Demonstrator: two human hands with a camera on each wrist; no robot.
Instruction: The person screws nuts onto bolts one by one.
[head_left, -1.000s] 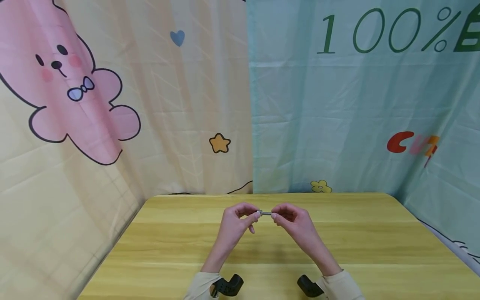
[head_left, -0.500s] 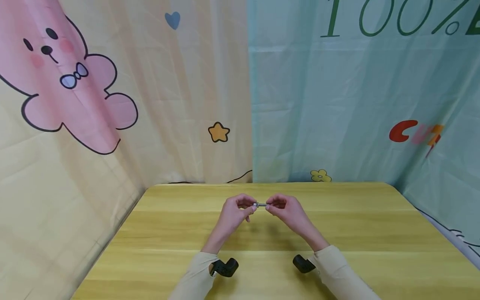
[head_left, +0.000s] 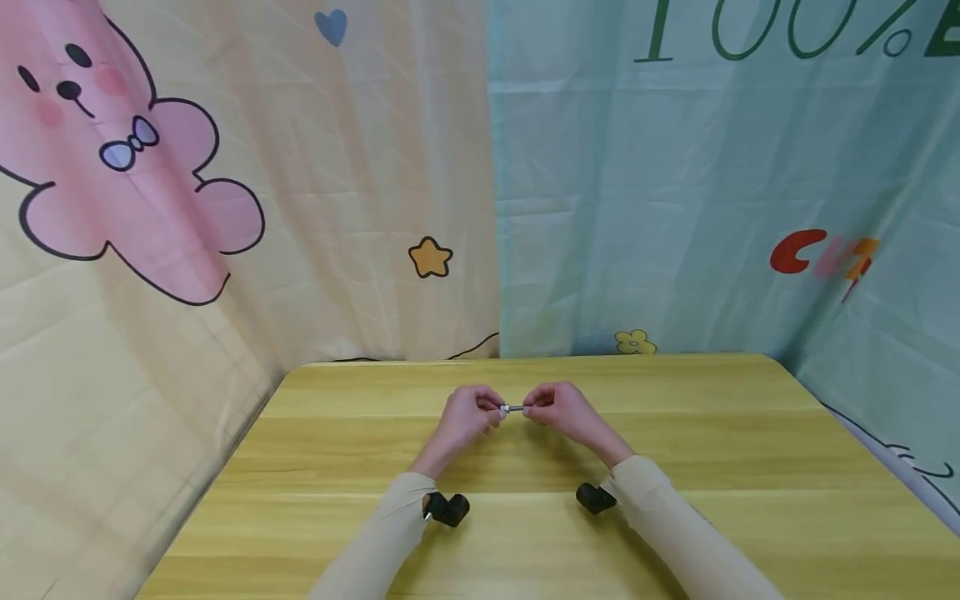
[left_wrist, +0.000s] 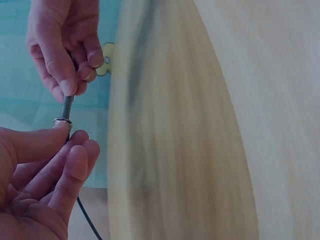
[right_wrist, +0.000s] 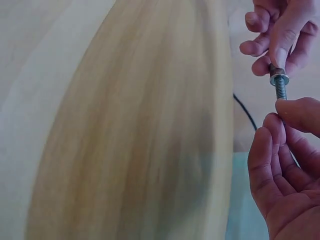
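Held level above the table, a metal bolt spans the gap between the two hands. My left hand pinches one end of it between thumb and fingers. A washer sits round the bolt right beside the left fingertips; they partly cover whatever is at that end. My right hand pinches the opposite, threaded end, and its thumb and fingers hide the tip. Between the washer and the right thumb, a short stretch of bare thread shows in the left wrist view.
Beneath the hands lies a wood-grain table. Printed curtains, one cream and one teal, hang behind it. A black device is worn at the left wrist, and another at the right.
The head view has tilted down, so more table and sleeve show. Both hands look slightly smaller and have shifted a little left in the picture, still pinching the bolt.
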